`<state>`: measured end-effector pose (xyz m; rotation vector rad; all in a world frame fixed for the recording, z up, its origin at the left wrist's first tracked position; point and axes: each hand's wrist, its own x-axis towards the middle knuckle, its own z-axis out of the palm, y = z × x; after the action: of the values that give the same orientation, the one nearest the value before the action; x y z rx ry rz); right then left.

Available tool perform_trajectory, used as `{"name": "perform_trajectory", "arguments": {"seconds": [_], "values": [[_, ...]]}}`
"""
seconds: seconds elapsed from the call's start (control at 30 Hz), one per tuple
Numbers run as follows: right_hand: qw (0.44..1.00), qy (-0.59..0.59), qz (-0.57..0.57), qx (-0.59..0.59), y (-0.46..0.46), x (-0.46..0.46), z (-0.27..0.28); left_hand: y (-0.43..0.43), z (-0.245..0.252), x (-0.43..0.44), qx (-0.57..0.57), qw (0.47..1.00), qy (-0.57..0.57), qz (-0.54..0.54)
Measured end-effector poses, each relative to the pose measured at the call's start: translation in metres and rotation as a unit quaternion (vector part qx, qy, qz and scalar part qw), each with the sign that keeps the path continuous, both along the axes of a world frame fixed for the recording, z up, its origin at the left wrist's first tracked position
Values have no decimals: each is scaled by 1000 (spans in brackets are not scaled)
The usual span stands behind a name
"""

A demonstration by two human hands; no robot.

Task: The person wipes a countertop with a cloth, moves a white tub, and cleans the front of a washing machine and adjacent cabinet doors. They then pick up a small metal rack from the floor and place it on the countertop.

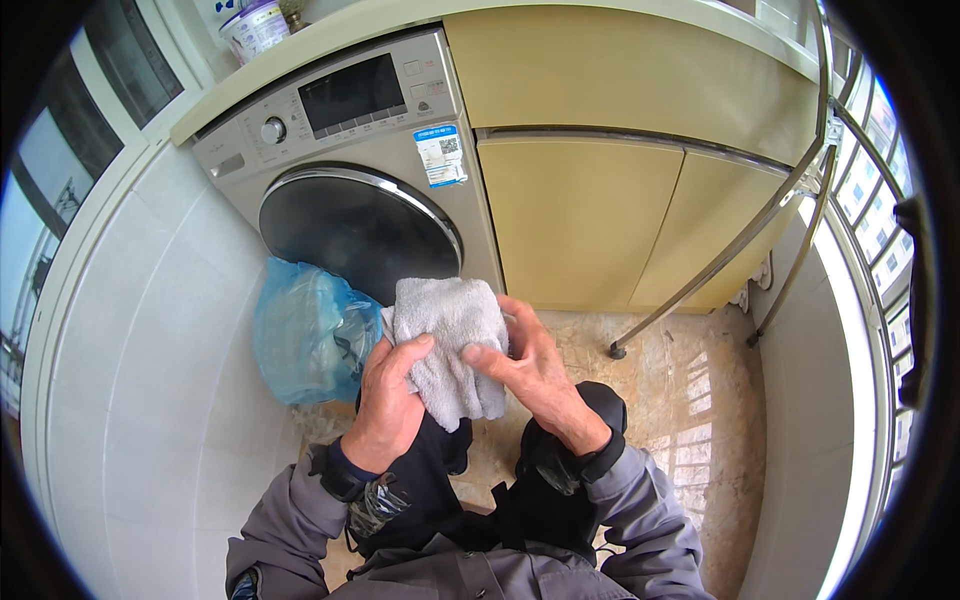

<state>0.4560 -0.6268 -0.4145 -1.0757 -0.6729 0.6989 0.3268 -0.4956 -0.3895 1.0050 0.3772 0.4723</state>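
Note:
A folded light grey terry cloth (452, 337) is held up between both hands, in front of a front-loading washing machine (480, 225). My left hand (388, 405) grips its left edge, the thumb lying on the front face. On the right side, my right hand (544, 371) has its thumb on the cloth and its fingers behind the edge, partly hidden. The machine's round dark door (352, 225) is closed, and its display (352, 94) is dark. Just left of the cloth a blue plastic bag (307, 330) with things inside rests against the tiled wall.
Beige cabinets (577, 217) adjoin the machine under a pale countertop (525, 9). A tub (255, 30) stands on the counter at the upper left. Metal rack legs (712, 270) slant down to the marble-patterned floor (660, 390) at the right, near a barred window (870, 187).

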Motion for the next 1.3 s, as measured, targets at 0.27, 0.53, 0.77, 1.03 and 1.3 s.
{"name": "perform_trajectory", "arguments": {"seconds": [0.27,0.53,0.77,1.03,1.3], "values": [[990,-69,-109,-51,11,-9,-5,2,-16,-9,54,995,59,61],[951,-288,39,-105,23,-9,16,20,-27,-3,23,999,-9,-43],[979,-174,-57,-88,34,33,-3,93,40,5,108,987,-74,97],[987,132,-27,-90,56,78,-67,146,60,50,325,925,-61,189],[989,60,62,-117,61,65,-77,139,26,12,216,969,9,121]]}}
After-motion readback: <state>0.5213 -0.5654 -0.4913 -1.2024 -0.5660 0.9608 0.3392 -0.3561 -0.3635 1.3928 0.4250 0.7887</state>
